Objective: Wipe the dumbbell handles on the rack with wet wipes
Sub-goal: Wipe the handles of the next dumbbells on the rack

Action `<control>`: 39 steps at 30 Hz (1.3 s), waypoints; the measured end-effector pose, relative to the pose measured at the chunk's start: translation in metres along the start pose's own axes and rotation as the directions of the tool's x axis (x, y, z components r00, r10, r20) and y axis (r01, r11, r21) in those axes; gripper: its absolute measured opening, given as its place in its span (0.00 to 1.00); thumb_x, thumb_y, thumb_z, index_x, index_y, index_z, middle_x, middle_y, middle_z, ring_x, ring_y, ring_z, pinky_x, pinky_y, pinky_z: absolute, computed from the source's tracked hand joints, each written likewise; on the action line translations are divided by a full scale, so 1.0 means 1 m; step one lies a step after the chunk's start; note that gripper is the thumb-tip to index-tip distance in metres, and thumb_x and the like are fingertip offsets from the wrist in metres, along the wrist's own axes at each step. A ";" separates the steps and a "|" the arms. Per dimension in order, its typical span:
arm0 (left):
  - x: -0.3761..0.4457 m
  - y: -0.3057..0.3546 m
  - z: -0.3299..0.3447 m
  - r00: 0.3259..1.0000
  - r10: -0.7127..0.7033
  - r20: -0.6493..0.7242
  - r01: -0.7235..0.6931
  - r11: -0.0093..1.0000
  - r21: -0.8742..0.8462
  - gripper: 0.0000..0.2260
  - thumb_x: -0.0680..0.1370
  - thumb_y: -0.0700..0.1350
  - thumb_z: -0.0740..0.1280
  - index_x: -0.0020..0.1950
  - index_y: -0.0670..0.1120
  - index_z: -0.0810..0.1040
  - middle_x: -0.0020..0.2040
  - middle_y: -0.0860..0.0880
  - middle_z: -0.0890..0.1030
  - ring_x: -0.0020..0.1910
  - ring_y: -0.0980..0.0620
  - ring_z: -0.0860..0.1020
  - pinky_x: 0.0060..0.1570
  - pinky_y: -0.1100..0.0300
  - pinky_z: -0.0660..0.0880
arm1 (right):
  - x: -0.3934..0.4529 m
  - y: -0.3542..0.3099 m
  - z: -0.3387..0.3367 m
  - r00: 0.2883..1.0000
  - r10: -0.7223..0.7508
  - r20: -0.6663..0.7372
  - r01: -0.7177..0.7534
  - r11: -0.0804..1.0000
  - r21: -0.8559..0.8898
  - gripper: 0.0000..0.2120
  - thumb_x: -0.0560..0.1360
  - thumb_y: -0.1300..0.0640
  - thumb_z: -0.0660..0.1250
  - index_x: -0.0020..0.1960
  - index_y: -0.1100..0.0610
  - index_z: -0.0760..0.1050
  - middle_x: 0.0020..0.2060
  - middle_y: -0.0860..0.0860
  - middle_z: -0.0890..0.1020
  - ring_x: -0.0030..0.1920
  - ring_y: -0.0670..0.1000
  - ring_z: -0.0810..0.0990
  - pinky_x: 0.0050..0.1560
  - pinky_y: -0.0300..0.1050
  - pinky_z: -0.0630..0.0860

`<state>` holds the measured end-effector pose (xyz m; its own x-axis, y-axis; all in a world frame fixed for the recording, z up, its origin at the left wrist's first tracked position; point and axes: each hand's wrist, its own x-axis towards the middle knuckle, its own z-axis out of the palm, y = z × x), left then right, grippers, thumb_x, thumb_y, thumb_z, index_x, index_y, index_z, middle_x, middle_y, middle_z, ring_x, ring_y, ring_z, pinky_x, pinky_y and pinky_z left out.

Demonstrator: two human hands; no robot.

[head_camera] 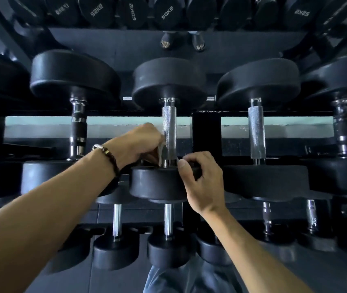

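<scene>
A black dumbbell lies on the middle shelf of the rack, its knurled chrome handle (169, 127) pointing away from me. A pale wet wipe (161, 148) is wrapped round the near end of that handle, just above the near weight head (157, 182). My left hand (141, 142) grips the wipe from the left side of the handle. My right hand (202, 178) pinches the wipe's other end at the right of the handle, with its fingers over the near head's rim. Most of the wipe is hidden behind the handle and my fingers.
More black dumbbells flank it: one at left (78, 125), one at right with a knurled handle (256, 132). Smaller dumbbells (168, 218) sit on the shelf below, larger ones (130, 11) above. A mirror behind the rack reflects a person's feet (182, 42).
</scene>
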<state>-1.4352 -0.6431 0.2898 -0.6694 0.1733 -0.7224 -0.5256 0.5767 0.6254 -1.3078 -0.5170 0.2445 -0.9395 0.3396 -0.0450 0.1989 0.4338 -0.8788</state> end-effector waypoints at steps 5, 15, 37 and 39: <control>0.006 0.015 -0.005 0.999 0.034 -0.035 -0.037 0.996 -0.080 0.08 0.78 0.38 0.62 0.44 0.35 0.78 0.43 0.35 0.83 0.42 0.40 0.84 0.46 0.45 0.83 | 0.000 0.000 0.000 1.000 0.015 0.024 -0.015 1.000 -0.005 0.26 0.72 0.34 0.59 0.48 0.56 0.80 0.46 0.46 0.78 0.49 0.49 0.78 0.52 0.46 0.74; -0.001 0.014 0.020 0.988 0.020 -0.153 -0.034 0.996 -0.088 0.09 0.76 0.35 0.59 0.37 0.36 0.75 0.34 0.40 0.78 0.35 0.43 0.77 0.36 0.52 0.74 | -0.002 -0.001 0.002 0.999 0.005 -0.036 -0.004 1.000 0.031 0.22 0.73 0.36 0.60 0.45 0.55 0.79 0.44 0.45 0.78 0.48 0.50 0.79 0.51 0.53 0.76; 0.020 0.036 0.010 0.929 0.123 -0.348 -0.207 0.954 -0.215 0.09 0.76 0.37 0.59 0.37 0.42 0.76 0.37 0.43 0.80 0.38 0.43 0.78 0.39 0.47 0.78 | -0.002 0.001 0.003 0.999 0.023 -0.031 -0.022 0.999 0.036 0.22 0.72 0.36 0.61 0.47 0.55 0.79 0.44 0.44 0.79 0.48 0.48 0.79 0.51 0.52 0.76; 0.028 0.034 0.007 0.944 0.098 -0.314 -0.174 0.959 -0.224 0.10 0.70 0.41 0.59 0.40 0.42 0.80 0.42 0.40 0.84 0.45 0.39 0.83 0.46 0.42 0.81 | -0.001 0.001 0.003 0.999 0.032 -0.020 -0.031 0.999 0.036 0.22 0.72 0.36 0.61 0.47 0.55 0.80 0.44 0.44 0.79 0.48 0.48 0.79 0.51 0.52 0.76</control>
<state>-1.4685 -0.6127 0.2889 -0.8486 -0.0303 -0.5282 -0.5050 0.3439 0.7916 -1.3074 -0.5191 0.2422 -0.9271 0.3695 -0.0635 0.2179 0.3931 -0.8933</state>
